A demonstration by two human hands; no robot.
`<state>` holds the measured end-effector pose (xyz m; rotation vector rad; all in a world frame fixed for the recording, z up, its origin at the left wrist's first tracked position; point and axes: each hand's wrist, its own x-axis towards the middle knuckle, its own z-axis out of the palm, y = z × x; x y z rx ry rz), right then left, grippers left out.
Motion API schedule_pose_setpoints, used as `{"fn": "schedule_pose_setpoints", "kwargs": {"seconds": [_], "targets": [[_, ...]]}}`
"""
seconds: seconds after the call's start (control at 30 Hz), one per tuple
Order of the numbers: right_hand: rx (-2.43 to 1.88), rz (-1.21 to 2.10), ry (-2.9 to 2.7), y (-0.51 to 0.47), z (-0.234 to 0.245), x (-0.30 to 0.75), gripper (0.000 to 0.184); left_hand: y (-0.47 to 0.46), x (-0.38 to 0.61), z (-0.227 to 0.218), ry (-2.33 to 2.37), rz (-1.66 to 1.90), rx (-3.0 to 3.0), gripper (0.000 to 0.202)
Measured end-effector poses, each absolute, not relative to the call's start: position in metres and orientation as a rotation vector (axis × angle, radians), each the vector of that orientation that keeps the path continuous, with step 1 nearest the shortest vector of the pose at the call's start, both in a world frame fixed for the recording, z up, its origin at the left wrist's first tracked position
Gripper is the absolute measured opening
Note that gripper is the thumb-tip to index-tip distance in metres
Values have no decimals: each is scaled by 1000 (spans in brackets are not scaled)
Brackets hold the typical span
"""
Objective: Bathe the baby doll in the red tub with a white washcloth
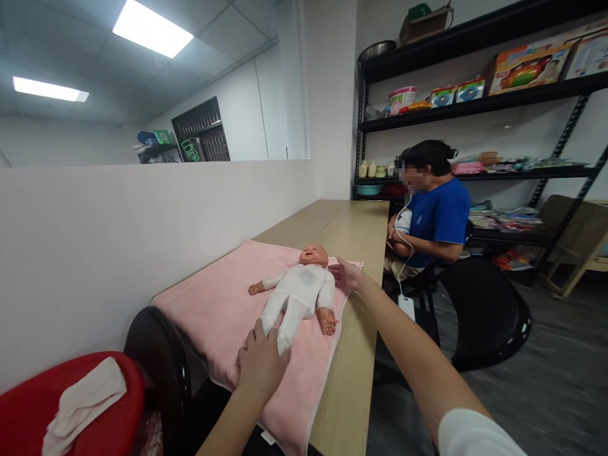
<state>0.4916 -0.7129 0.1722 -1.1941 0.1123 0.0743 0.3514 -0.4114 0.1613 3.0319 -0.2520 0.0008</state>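
A baby doll (304,285) in a white suit lies on its back on a pink towel (204,278), head toward the far end of the table and arms spread. My left hand (263,361) is closed around the doll's lower leg at the near end; its fingertips are partly hidden. Beside the doll's shoulder and head, my right hand (346,276) has its fingers stretched out toward it, at the towel's right edge. Whether those fingertips touch the doll is hard to tell.
The wooden table (354,354) runs along a white half wall. A red stool (118,405) with a white cloth (85,399) stands at left by a black chair (159,354). At right, a person in a blue shirt (444,212) holds another doll, near a black chair (494,310) and shelves (475,111).
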Motion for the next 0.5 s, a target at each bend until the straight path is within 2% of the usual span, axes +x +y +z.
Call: {"fn": "schedule_pose_setpoints", "kwargs": {"seconds": [0.2,0.37,0.5], "targets": [[-1255,-25,108,-821,176,391,50,-386,312,147,-555,404,2962,43],[-1381,-705,341,-874,165,284,73,-408,261,148,-1062,602,2600,40],[-1569,-1102,242,-883,173,237,75,-454,211,157,-1645,486,2157,46]]}}
